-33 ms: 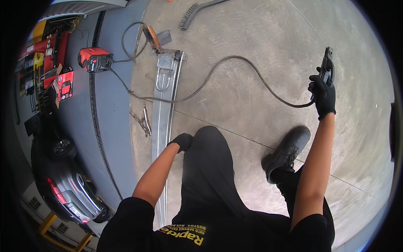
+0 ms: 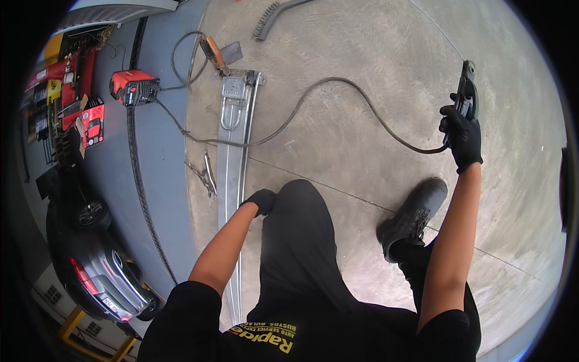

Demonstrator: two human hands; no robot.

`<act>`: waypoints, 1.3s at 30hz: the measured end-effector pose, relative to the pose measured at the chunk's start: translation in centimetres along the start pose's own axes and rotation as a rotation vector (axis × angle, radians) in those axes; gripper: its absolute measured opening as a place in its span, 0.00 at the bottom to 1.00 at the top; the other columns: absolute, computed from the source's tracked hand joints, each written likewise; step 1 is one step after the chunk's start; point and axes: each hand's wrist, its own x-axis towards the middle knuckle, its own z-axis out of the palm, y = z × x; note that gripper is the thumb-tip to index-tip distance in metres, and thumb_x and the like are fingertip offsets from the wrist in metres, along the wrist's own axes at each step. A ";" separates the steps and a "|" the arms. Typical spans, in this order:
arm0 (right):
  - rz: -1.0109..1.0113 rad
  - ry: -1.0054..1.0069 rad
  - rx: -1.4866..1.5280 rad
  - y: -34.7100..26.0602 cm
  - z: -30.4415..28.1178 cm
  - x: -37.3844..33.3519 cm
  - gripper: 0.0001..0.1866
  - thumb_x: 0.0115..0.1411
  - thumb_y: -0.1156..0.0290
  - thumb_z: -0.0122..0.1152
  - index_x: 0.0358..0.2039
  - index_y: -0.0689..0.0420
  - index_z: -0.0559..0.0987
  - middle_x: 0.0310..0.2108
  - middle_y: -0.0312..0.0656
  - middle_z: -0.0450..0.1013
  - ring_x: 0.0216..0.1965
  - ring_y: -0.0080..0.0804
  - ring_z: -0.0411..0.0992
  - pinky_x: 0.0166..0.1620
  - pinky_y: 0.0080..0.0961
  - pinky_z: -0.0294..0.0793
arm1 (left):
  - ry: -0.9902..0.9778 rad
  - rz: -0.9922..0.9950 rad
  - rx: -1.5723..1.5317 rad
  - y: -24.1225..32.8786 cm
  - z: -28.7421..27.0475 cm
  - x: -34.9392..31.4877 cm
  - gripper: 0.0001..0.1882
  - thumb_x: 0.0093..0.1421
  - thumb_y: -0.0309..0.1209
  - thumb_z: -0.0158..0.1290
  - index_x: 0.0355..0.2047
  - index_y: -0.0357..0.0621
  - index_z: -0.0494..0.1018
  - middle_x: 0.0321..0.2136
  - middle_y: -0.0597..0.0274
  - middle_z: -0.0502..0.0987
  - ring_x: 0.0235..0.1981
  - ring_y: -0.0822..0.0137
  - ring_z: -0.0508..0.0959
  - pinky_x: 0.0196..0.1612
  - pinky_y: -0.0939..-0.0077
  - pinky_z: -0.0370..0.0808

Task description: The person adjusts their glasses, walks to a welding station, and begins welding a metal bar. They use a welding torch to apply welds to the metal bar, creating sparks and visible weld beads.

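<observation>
My right hand, in a black glove, is raised at the right and grips a dark welding handle that points upward. Its black cable loops across the concrete toward a red welding machine at the upper left. My left hand, also gloved, rests with curled fingers against my bent knee, right beside a long grey metal rail lying on the floor. An orange-handled clamp sits at the rail's far end.
A wire brush lies at the top. Locking pliers lie left of the rail. My black boot is planted at the right. A grey car and a red tool rack stand at the left.
</observation>
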 end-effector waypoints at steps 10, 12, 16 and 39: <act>0.299 -0.224 0.003 3.8 11.2 -7.3 0.09 0.70 0.63 0.55 0.42 0.54 0.72 0.24 0.33 0.68 0.19 0.19 0.67 0.23 0.18 0.65 | 0.087 0.201 -0.232 -2.3 -1.1 4.5 0.12 0.61 0.29 0.52 0.27 0.32 0.81 0.20 0.48 0.80 0.20 0.58 0.82 0.26 0.64 0.76; 0.274 -0.255 0.027 4.8 11.9 -7.8 0.09 0.70 0.64 0.54 0.42 0.55 0.72 0.25 0.33 0.68 0.20 0.19 0.67 0.24 0.19 0.66 | 0.076 0.229 -0.214 -2.9 -1.0 4.7 0.12 0.60 0.29 0.53 0.27 0.32 0.81 0.20 0.49 0.80 0.20 0.58 0.81 0.26 0.63 0.76; 0.258 -0.291 -0.029 5.7 13.0 -8.5 0.09 0.70 0.64 0.53 0.42 0.57 0.72 0.24 0.33 0.67 0.20 0.20 0.66 0.24 0.20 0.66 | 0.146 0.452 -0.103 -3.8 -0.7 4.9 0.11 0.59 0.29 0.54 0.29 0.32 0.81 0.21 0.50 0.80 0.22 0.59 0.82 0.26 0.64 0.76; 0.156 -0.273 0.033 7.1 14.2 -9.1 0.11 0.70 0.62 0.55 0.45 0.56 0.74 0.23 0.31 0.67 0.19 0.17 0.63 0.23 0.18 0.63 | 0.088 0.279 -0.342 -3.5 -0.6 5.0 0.13 0.61 0.30 0.54 0.27 0.30 0.81 0.21 0.49 0.81 0.21 0.58 0.82 0.25 0.65 0.78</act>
